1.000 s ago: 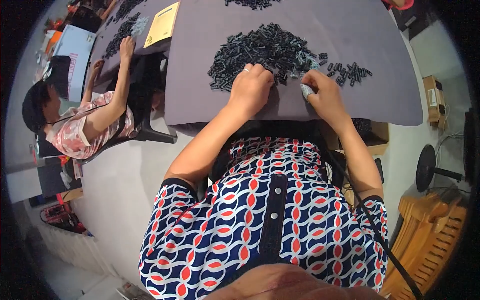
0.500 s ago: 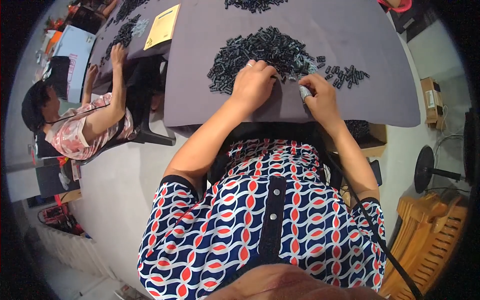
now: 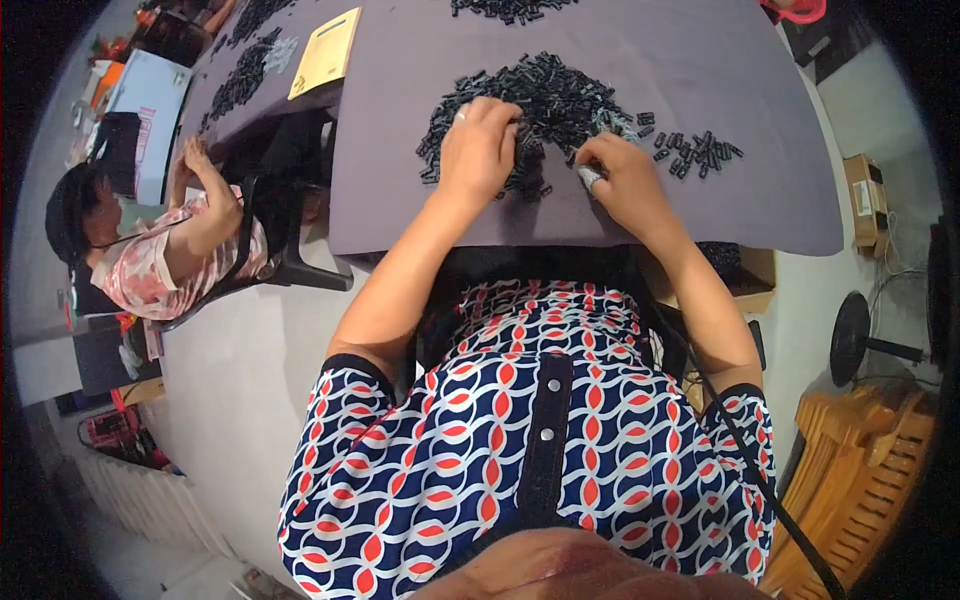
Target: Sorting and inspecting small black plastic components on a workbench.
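Note:
A heap of small black plastic pieces (image 3: 545, 95) lies on the grey-covered table. My left hand (image 3: 478, 148), with a ring on one finger, rests over the heap's left side, its fingers bent and somewhat apart; I see nothing held in it. At the near right edge of the heap, my right hand (image 3: 625, 178) has thumb and fingers curled together. A silvery grey wrap (image 3: 591, 175) covers its thumb. Whatever sits between those fingertips is too small to make out. Clear small pieces (image 3: 618, 122) lie just beyond the right hand.
A smaller group of black pieces (image 3: 700, 152) lies to the right. Another heap (image 3: 510, 8) is at the far edge. On the left, a co-worker (image 3: 170, 235) sits by a second table bearing a yellow envelope (image 3: 325, 52) and more pieces. A standing fan (image 3: 850, 338) is at right.
My left hand has shifted left over the heap, and my right hand slightly left. More black pieces show between them on the near side. The co-worker's hands have drawn back from their pieces.

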{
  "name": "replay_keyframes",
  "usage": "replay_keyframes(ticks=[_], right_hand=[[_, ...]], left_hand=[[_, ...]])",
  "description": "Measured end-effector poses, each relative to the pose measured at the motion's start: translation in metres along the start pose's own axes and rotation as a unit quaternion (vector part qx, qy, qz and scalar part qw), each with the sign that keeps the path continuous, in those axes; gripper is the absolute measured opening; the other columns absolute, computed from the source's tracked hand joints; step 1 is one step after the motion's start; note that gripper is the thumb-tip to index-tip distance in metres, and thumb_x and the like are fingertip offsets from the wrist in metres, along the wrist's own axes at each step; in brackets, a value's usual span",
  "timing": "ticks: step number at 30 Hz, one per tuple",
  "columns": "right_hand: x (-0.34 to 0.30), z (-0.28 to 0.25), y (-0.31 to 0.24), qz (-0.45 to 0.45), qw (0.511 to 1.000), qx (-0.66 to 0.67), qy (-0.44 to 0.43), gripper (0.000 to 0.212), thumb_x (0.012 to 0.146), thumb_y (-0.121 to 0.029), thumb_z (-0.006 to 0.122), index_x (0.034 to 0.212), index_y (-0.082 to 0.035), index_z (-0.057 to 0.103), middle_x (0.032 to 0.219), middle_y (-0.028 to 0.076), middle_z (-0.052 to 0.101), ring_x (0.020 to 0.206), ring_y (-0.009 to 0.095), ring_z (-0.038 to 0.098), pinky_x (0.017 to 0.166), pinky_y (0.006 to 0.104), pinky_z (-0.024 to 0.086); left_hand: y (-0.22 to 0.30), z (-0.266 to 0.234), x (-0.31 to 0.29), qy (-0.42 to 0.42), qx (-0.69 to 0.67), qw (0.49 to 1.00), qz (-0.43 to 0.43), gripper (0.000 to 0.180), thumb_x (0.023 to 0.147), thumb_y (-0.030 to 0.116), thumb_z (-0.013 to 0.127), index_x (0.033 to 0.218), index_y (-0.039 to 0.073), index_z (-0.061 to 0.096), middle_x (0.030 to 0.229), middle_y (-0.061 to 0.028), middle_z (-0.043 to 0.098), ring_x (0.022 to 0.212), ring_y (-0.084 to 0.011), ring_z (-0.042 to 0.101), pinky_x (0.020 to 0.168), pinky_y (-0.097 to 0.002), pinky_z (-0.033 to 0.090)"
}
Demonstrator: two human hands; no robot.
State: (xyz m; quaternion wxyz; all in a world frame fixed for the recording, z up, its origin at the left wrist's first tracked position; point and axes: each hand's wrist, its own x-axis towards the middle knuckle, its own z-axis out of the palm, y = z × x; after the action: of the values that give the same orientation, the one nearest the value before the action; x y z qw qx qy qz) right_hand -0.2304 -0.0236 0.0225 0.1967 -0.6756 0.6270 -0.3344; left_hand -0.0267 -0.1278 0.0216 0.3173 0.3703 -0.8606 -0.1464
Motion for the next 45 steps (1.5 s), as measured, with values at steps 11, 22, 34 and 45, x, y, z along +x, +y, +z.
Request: replay_keyframes(ticks=[11,22,34,45], right_hand=[[-0.015,0.011,0.016,0.029,0.986,0.141,0.087,0.019,0.078,0.003,0.066,0.097,-0.001,0.068,0.091,0.010,0.067,0.084,0.023,0.068,0.074,0.0318,0.052],[-0.016,0.010,0.025,0.037,0.988,0.133,0.074,0.022,0.077,0.003,0.066,0.098,-0.002,0.068,0.090,0.009,0.065,0.075,0.020,0.064,0.068,0.0316,0.050],[-0.019,0.016,0.035,0.024,0.983,0.145,0.106,0.017,0.081,0.010,0.065,0.095,0.000,0.066,0.086,0.001,0.061,0.072,0.008,0.055,0.064,0.0218,0.043],[-0.015,0.008,0.032,0.056,0.986,0.134,0.082,0.017,0.079,0.005,0.067,0.095,0.000,0.068,0.087,0.007,0.064,0.072,0.016,0.061,0.064,0.0276,0.048]], left_hand=[[-0.010,0.023,0.033,-0.081,0.061,0.995,0.022,0.019,0.084,0.009,0.069,0.103,0.006,0.069,0.104,-0.0127,0.065,0.102,-0.0358,0.062,0.086,-0.0451,0.052],[0.000,0.015,0.013,-0.129,-0.019,0.991,0.009,0.015,0.086,0.009,0.068,0.101,0.006,0.069,0.099,-0.0138,0.068,0.097,-0.0351,0.065,0.084,-0.0428,0.052],[-0.050,0.006,-0.007,0.052,0.025,0.996,-0.071,0.032,0.093,0.024,0.066,0.116,0.001,0.067,0.124,-0.0197,0.063,0.116,-0.0397,0.058,0.101,-0.0446,0.046],[-0.024,0.036,-0.013,0.010,0.033,0.996,-0.080,0.048,0.094,0.032,0.064,0.133,0.005,0.058,0.144,-0.0222,0.048,0.135,-0.0413,0.042,0.113,-0.0541,0.033]])
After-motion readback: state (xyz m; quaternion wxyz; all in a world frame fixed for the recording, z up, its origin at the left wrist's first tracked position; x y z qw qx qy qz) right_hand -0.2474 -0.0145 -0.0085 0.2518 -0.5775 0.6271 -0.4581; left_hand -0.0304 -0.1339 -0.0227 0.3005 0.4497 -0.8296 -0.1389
